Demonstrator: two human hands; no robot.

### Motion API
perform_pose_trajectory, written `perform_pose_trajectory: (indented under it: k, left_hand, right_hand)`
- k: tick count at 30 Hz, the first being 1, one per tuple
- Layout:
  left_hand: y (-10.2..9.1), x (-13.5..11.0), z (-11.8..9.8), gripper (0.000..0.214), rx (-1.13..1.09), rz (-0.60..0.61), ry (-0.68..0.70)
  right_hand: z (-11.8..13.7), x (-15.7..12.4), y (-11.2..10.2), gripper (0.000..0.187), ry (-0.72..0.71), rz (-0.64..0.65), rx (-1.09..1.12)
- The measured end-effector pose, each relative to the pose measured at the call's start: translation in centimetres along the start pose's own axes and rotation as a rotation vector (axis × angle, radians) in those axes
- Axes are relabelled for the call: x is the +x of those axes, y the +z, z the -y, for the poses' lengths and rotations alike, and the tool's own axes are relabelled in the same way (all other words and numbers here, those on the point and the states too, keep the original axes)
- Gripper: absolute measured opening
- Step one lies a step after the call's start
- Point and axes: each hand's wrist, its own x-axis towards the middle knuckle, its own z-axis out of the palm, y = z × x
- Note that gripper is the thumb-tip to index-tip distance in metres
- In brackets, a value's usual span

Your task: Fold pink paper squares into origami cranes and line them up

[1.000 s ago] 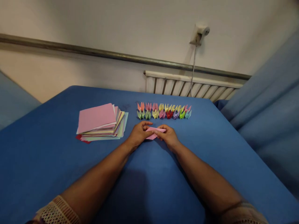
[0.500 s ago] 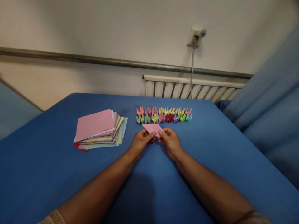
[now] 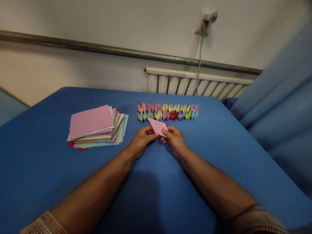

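Observation:
A small pink folded paper (image 3: 158, 126), shaped like a diamond, is held up over the blue surface. My right hand (image 3: 175, 138) pinches its lower right part, the thumb on top and the fingers bent beneath. At the lower left edge is my left hand (image 3: 144, 139), fingers curled against the paper and thumb just below it. Some fingertips are hidden behind the fold. Just beyond the paper stand two rows of small folded paper cranes (image 3: 174, 115) in several colours.
A thick, uneven stack of coloured paper (image 3: 91, 125), pink on top, lies to the left on the blue-covered table (image 3: 195, 201). Behind the table are a metal rail (image 3: 117, 50), a radiator (image 3: 185, 74) and a wall socket (image 3: 202, 24) with a cord. A blue curtain (image 3: 287, 107) hangs at the right.
The pink paper has tilted, its right side turning downward. My left thumb has come off its face to below the edge, while my right thumb stays on it. The whole view has shifted slightly.

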Motion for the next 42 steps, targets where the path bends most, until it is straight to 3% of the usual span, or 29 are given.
perform_pose_trajectory:
  k: [6, 10, 17, 24, 33, 38, 42]
  left_hand:
    - [0.4, -0.3, 0.0, 0.03, 0.067, -0.068, 0.028]
    - [0.7, -0.7, -0.3, 0.028, 0.175, -0.045, 0.01]
    - [0.2, -0.5, -0.3, 0.023, 0.175, -0.012, -0.02]
    - [0.1, -0.2, -0.2, 0.03, 0.105, -0.091, 0.0]
    - [-0.3, -0.1, -0.4, 0.028, 0.028, -0.058, -0.029]
    - [-0.1, -0.2, -0.3, 0.043, 0.045, 0.014, 0.03]
    - [0.2, -0.2, -0.2, 0.051, 0.158, 0.001, 0.088]
  right_hand:
    - [0.1, -0.4, 0.3, 0.037, -0.015, 0.061, -0.138]
    - [0.4, -0.3, 0.3, 0.033, -0.101, -0.007, -0.183]
    - [0.5, -0.1, -0.3, 0.036, -0.074, -0.071, -0.192]
    - [0.2, -0.1, -0.1, 0.035, -0.026, 0.063, -0.277]
    - [0.6, 0.2, -0.7, 0.032, -0.01, 0.121, -0.21]
    - [0.5, 0.1, -0.7, 0.032, -0.049, 0.078, -0.274]
    - [0.5, 0.0, -0.7, 0.036, -0.096, 0.091, -0.356]
